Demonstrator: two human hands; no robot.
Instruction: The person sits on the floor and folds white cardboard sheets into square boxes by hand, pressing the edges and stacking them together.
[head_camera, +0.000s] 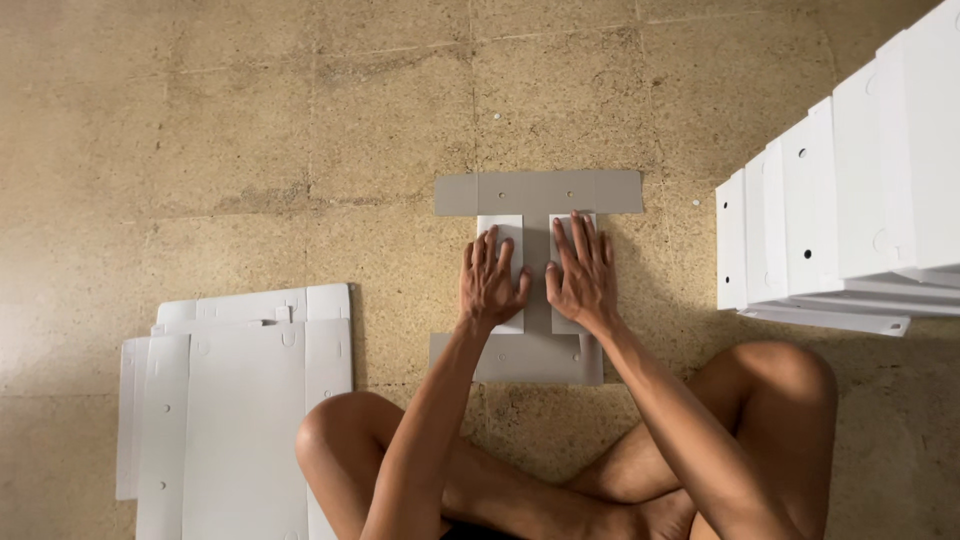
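A flat grey cardboard box blank (540, 192) lies on the floor in front of me. Its two side flaps, white on the outside, are folded inward over the middle. My left hand (490, 281) presses flat on the left white flap (505, 228). Beside it, my right hand (583, 274) presses flat on the right white flap (560, 226). Both palms face down with fingers spread. A narrow grey strip shows between the two flaps. The near end of the blank (530, 360) sticks out below my wrists.
A stack of flat white cardboard blanks (235, 400) lies on the floor at my left. Several assembled white boxes (840, 220) stand in a row at the right. My crossed bare legs (760, 400) fill the bottom. The floor (300, 130) is speckled tan tile.
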